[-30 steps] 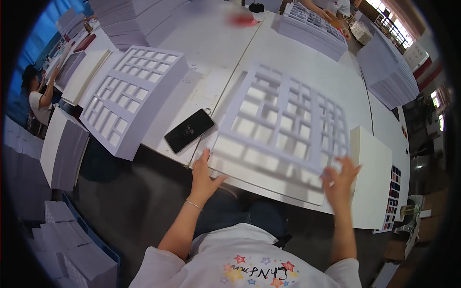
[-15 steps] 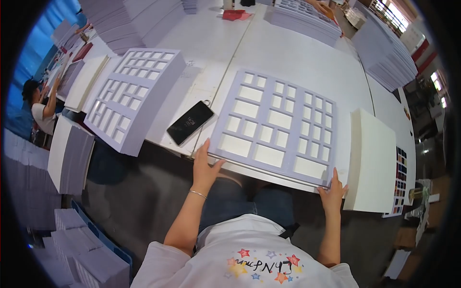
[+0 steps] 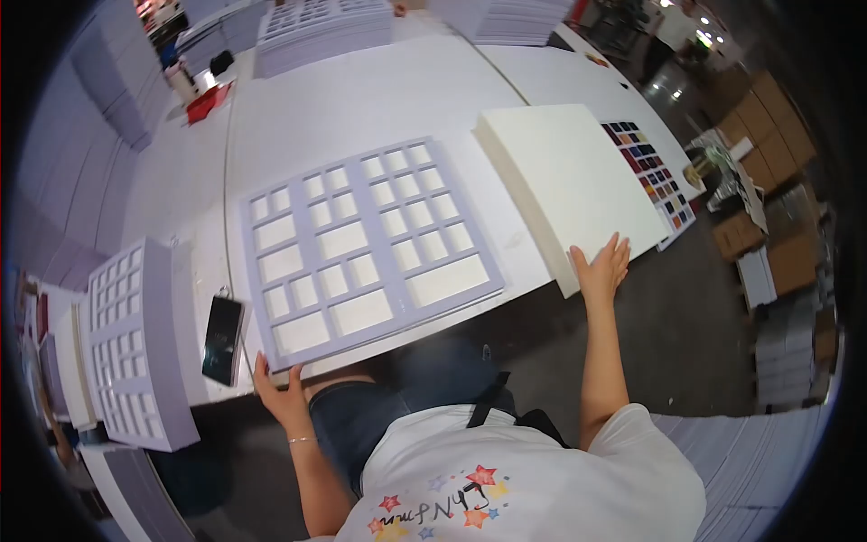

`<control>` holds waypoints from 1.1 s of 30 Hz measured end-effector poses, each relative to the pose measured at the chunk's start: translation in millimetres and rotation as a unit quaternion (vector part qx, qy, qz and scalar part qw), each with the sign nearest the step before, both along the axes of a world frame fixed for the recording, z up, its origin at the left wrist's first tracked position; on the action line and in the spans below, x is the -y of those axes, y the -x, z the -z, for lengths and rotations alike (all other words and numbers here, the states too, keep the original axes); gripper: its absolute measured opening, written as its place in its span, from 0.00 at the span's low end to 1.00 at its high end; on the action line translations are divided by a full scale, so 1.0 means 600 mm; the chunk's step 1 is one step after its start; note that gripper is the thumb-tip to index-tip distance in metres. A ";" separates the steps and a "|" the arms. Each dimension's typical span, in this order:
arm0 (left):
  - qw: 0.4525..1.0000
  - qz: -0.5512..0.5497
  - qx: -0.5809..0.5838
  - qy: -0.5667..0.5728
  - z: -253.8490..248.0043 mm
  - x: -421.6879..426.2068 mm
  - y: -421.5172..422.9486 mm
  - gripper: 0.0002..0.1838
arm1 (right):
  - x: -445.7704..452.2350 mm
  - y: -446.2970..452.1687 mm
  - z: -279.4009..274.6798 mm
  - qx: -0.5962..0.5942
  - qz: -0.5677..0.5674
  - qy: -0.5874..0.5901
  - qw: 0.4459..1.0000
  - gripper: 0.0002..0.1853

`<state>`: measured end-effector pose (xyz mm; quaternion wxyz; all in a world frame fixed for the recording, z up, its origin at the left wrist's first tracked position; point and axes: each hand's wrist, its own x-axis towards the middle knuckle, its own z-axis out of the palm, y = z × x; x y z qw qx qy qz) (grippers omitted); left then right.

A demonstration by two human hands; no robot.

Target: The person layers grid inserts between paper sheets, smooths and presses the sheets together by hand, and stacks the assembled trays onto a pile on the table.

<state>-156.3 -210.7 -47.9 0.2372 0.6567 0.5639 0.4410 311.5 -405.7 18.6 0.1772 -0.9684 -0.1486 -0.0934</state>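
A lavender frame (image 3: 361, 244) with many rectangular openings lies flat on the white table, close to its front edge. At the frame's near left corner is my left hand (image 3: 281, 390), thumb and fingers apart, holding nothing. My right hand (image 3: 601, 271) rests with spread fingers on the near edge of a stack of cream boards (image 3: 569, 172), to the right of the frame. A black phone (image 3: 222, 340) lies left of the frame. Farther left stands a stack of similar lavender frames (image 3: 172, 361).
A sheet of coloured swatches (image 3: 652, 176) lies beyond the cream stack. More lavender frames (image 3: 325, 41) are stacked at the table's far side, near a red cloth (image 3: 206, 104). Cardboard boxes (image 3: 768, 126) stand on the right. A person (image 3: 670, 34) is at the far right.
The view has turned to the right. The lavender frame, lifted and blurred at first, now lies flat. My right hand has moved from the frame's corner to the cream stack.
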 end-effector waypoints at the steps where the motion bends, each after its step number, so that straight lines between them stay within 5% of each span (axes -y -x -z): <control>1: 1.000 0.003 0.011 -0.001 -0.002 0.001 -0.002 0.34 | 0.010 -0.019 0.007 -0.036 0.074 -0.007 0.997 0.55; 5: 1.000 0.012 0.018 0.006 -0.010 0.004 -0.006 0.33 | 0.032 -0.049 0.025 -0.159 0.199 -0.122 0.959 0.66; 12: 1.000 0.015 0.012 0.000 -0.007 0.003 -0.003 0.32 | 0.048 -0.099 0.100 -0.166 0.186 -0.274 0.929 0.66; 15: 1.000 0.017 0.016 0.002 -0.004 0.003 0.001 0.31 | 0.032 -0.073 0.054 -0.071 0.188 -0.126 0.971 0.55; 18: 1.000 0.012 0.004 -0.002 -0.008 0.004 -0.002 0.31 | 0.030 -0.055 0.016 0.056 0.091 -0.147 0.983 0.40; 21: 1.000 0.012 -0.021 -0.012 0.002 0.002 0.004 0.31 | 0.042 -0.091 0.029 0.067 -0.030 -0.435 0.898 0.32; 22: 0.999 0.010 -0.033 -0.016 0.002 0.002 0.005 0.31 | 0.035 -0.071 0.008 -0.038 -0.024 -0.599 0.800 0.29; 24: 0.999 0.005 -0.051 -0.015 -0.003 0.002 0.005 0.30 | 0.053 -0.077 0.005 -0.160 -0.021 -0.695 0.700 0.24; 26: 0.998 0.018 -0.048 -0.020 -0.007 0.001 0.006 0.31 | 0.074 -0.097 0.029 -0.245 -0.012 -0.685 0.685 0.20; 29: 0.997 0.034 -0.062 -0.016 -0.005 -0.001 0.008 0.36 | 0.070 -0.116 0.080 -0.407 -0.152 -0.641 0.633 0.23; 30: 0.997 0.038 -0.060 -0.019 -0.006 -0.001 0.009 0.37 | 0.023 -0.050 0.027 -0.413 -0.127 -0.602 0.671 0.26; 33: 0.998 0.038 -0.039 -0.016 -0.016 0.002 0.009 0.41 | -0.064 0.027 -0.008 -0.474 -0.240 -0.578 0.619 0.30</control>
